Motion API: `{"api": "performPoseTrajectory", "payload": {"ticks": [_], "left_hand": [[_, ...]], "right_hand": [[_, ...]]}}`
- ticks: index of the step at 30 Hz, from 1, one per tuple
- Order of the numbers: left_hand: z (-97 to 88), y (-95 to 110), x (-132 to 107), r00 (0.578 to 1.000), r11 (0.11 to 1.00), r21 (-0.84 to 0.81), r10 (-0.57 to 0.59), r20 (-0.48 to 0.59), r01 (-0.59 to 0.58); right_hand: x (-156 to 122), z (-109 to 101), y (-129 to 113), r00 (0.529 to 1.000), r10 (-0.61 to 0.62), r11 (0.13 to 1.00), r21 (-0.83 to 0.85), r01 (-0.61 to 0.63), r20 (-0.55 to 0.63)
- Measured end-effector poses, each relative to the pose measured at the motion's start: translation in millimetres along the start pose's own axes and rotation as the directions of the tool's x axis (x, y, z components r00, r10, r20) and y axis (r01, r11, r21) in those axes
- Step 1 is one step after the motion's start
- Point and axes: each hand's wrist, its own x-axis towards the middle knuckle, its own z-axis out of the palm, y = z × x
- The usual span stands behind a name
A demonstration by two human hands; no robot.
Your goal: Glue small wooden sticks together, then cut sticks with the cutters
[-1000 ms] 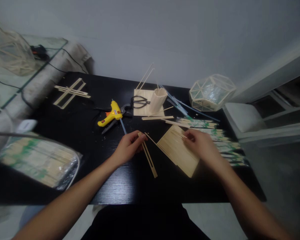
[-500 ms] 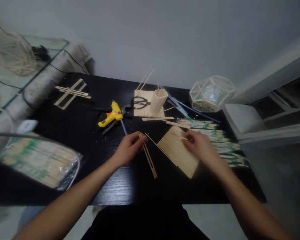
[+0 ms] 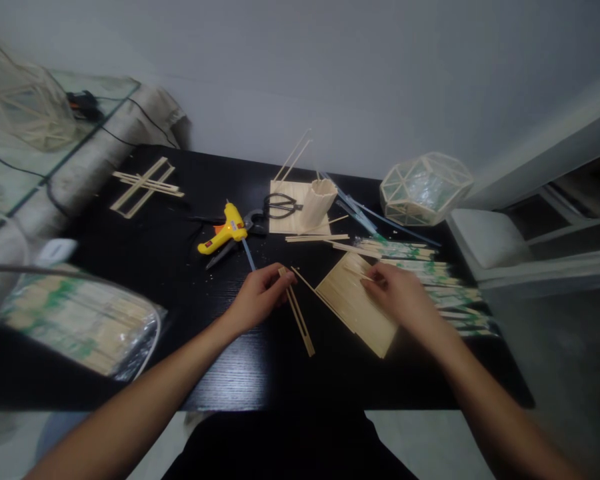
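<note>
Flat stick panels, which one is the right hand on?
The slanted panel near the front, under the right hand; the other panel lies farther back, beneath the scissors.

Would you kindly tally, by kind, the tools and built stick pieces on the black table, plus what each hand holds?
Yellow glue gun: 1
Black scissors: 1
Flat stick panels: 2
Stick cup: 1
Polyhedral frame: 1
Stick pair in left hand: 1
Thin stick in right hand: 1
Total: 8
</note>
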Motion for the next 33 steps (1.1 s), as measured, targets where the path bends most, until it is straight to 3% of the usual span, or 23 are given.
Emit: {"api": "performPoseTrajectory", "payload": {"ticks": [4, 9, 14, 24, 33], "left_hand": [[0.3, 1.6, -0.3, 1.0, 1.0, 0.003, -0.004, 0.0, 0.004], [0.3, 2.0, -0.4, 1.0, 1.0, 0.013, -0.003, 0.001, 0.003], [-0.1, 2.8, -0.3, 1.0, 1.0, 0.0, -0.024, 0.003, 0.024], [0.5, 3.7, -0.3, 1.0, 1.0, -0.001, -0.014, 0.002, 0.014], [0.4, 4.0, 0.0, 1.0, 1.0, 0.022, -0.012, 0.0, 0.012]], "right_hand": [[-1.6, -11.5, -3.0, 1.0, 0.016, 0.999, 0.043, -0.016, 0.003], [-3.2, -16.4, -0.5, 0.996, 0.064, 0.997, -0.027, -0.066, -0.067], [-3.1, -10.7, -0.6, 0.998, 0.055, 0.998, 0.032, -0.054, -0.026], [-3.3, 6.9, 4.3, 0.983, 0.022, 0.993, 0.121, 0.0, -0.184], [-1.6, 14.2, 4.7, 0.988, 0.025, 0.994, 0.105, -0.008, -0.155]]}}
